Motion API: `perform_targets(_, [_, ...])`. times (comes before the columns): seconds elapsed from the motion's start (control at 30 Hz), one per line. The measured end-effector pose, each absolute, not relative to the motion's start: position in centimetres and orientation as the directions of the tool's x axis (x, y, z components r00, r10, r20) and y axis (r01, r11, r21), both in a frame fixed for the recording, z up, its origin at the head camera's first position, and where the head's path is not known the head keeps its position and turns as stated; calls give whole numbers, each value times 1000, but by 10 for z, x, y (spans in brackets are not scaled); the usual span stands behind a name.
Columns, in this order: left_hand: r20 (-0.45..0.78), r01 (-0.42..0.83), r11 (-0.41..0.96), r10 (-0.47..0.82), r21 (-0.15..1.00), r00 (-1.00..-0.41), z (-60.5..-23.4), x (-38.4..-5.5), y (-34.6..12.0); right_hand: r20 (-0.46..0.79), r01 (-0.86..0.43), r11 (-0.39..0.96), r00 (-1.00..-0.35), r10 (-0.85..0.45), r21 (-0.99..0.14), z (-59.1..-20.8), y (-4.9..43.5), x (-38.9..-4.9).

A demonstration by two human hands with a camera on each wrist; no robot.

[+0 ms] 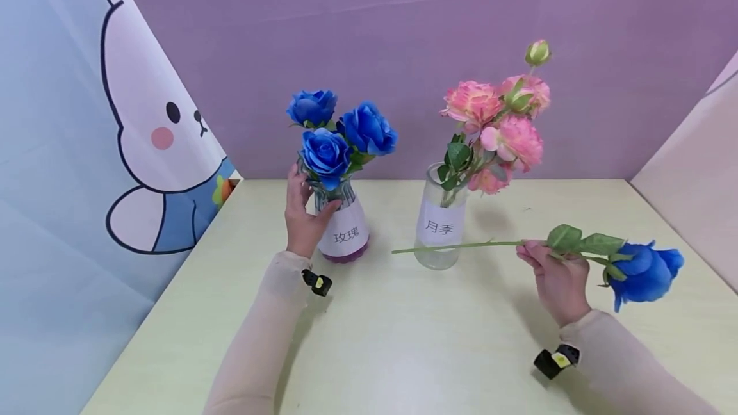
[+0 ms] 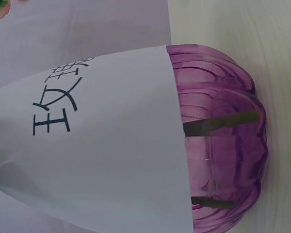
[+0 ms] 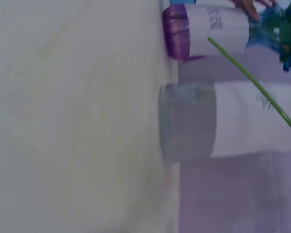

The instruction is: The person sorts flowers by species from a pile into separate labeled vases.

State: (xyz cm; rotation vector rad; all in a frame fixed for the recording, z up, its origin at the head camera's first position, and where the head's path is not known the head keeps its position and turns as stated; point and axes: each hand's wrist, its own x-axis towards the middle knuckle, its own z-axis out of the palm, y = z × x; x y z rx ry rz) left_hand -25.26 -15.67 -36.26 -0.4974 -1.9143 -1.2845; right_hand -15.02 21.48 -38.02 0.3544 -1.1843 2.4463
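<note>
My left hand [image 1: 307, 213] grips the neck of a purple-bottomed glass vase [image 1: 344, 229], thumb in front and fingers at its left side. The vase has a white paper label [image 2: 111, 141] with black characters and holds three blue roses [image 1: 325, 155]. Stem ends show through the purple base [image 2: 223, 160] in the left wrist view. Over the table at the right, my right hand [image 1: 559, 280] pinches the green stem of a fourth blue rose [image 1: 642, 271]. Its bloom points right, and the bare stem [image 3: 252, 77] reaches left, crossing in front of a clear vase [image 1: 438, 258].
The clear labelled vase holds pink flowers [image 1: 516, 139] leaning right, with a green bud on top. Both vases stand on a pale wooden table [image 1: 392, 351]. A purple backdrop [image 1: 369, 31] rises behind it, and a cartoon-printed sheet [image 1: 57, 210] hangs along the left.
</note>
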Motion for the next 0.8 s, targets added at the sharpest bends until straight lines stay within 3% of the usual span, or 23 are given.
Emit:
perform_targets(0.37, [766,697,372,-65,613,-640,-361,-253,-160,746,-775,-312,-623,235,-549,-356,152,-143])
perform_targets(0.53, [770,705,363,-56,609,-636,-361,-252,-160,812,-818,-338,-547,205,-466,-343,129,-142])
perform_targets(0.8, [751,690,363,-44,627,-659,-359,-250,-163,888,-919,-303,-346,304,-254,-313,119,-154])
